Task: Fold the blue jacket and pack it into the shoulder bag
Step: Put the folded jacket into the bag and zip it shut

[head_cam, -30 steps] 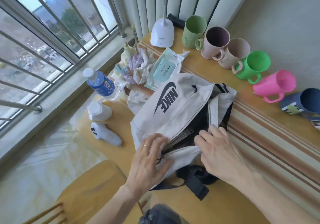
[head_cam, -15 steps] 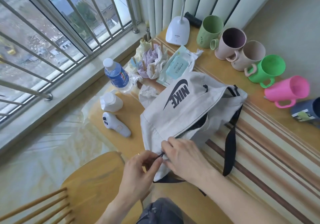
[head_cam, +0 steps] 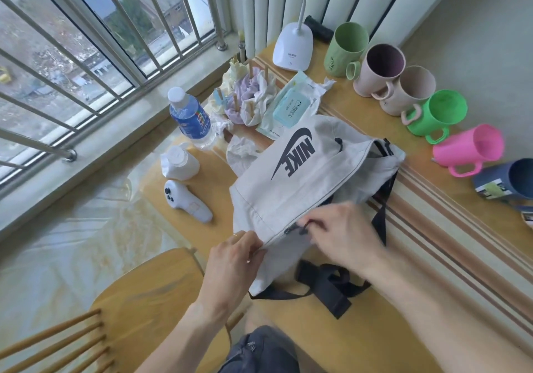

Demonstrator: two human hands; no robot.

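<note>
While your right hand [head_cam: 343, 235] pinches the dark zipper pull [head_cam: 302, 229] near the bag's near end, the zip line runs away from that grip up and to the right, along the long axis of the shoulder bag [head_cam: 291, 182] toward its far corner beside the pink mug [head_cam: 467, 149]. So the pull has the whole length of the bag ahead of it, and your right hand is the one placed to travel it. Your left hand [head_cam: 233, 260] is closed on the bag's fabric at the near corner, just left of the pull, and it looks like the anchor that keeps the cloth taut along that line.

You cannot see the blue jacket anywhere. Judging by the task, it is probably inside the bag already, but the cloth hides the inside, so I cannot confirm that. A dark gap shows just past your right hand, yet what lies in it is too dim to make out. Your right fingers cover the slider itself, so how far the teeth have met under them is unclear. The black strap [head_cam: 326, 284] lies bunched on the surface [head_cam: 317, 341] below your right wrist, clear of the zip line.
</note>
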